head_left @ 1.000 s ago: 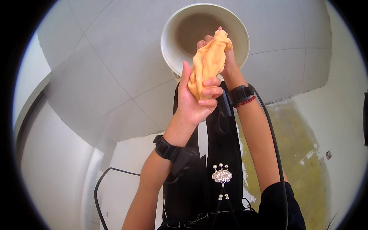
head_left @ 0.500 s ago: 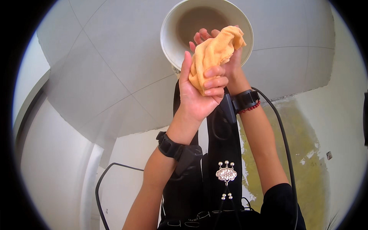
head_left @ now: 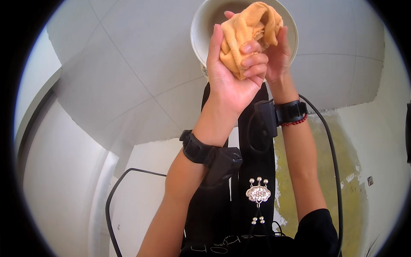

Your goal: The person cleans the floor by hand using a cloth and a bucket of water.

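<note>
Bucket [head_left: 203, 36] partly behind orange cloth [head_left: 238, 35]

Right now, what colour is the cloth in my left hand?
The cloth is light orange, with no printed pattern visible; the head view shows it best.

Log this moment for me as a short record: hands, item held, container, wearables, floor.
left hand: fingers curled around the orange cloth
right hand: behind and beside the cloth, thumb up at its right end; grip partly hidden
cloth state: bunched, its right end folded over
container: white round bucket, beyond and partly behind the cloth
wearables: black strap on each wrist; red bead bracelet on the right; silver pendant
floor: grey tiles around the bucket
</note>
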Tool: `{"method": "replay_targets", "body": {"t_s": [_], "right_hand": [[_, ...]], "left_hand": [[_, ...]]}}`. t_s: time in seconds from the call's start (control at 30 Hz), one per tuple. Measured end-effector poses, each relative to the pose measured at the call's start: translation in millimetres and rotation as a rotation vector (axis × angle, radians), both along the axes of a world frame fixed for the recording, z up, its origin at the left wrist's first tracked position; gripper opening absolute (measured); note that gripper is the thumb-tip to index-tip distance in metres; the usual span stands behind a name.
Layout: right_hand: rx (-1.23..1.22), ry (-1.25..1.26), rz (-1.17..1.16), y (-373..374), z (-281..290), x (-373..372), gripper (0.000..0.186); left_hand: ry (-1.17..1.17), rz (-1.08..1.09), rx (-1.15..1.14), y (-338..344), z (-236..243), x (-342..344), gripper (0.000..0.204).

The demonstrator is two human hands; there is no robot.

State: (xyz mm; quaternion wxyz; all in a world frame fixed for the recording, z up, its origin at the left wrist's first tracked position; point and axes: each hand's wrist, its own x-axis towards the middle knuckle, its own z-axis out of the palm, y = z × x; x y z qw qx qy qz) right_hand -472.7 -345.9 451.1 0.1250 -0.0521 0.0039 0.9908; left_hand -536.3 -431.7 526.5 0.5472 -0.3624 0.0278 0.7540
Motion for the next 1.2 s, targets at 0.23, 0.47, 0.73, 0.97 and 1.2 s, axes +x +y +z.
{"method": "replay_targets", "body": {"t_s": [0.23, 0.47, 0.73, 0.97, 1.2], "right_hand": [[0.25, -0.525, 0.134, 19, 35, -8, 0.04], [0.219, -0.765, 0.025, 14, 58, -19, 0.014], [0.37, -0.802, 0.057, 9, 51, -14, 0.009], [0.498, -0.63, 0.146, 23, 22, -14, 0.005], [0.669, -0.609, 0.041, 20, 20, -19, 0.003]], "left_hand": [[0.119, -0.125, -0.029, 11, 3, 9, 0.042], [0.158, -0.176, -0.083, 13, -1, 10, 0.03], [0.228, -0.233, -0.179, 10, -4, 9, 0.024], [0.272, -0.23, -0.216, 16, -5, 14, 0.022], [0.345, -0.255, -0.286, 21, -3, 11, 0.023]]}}
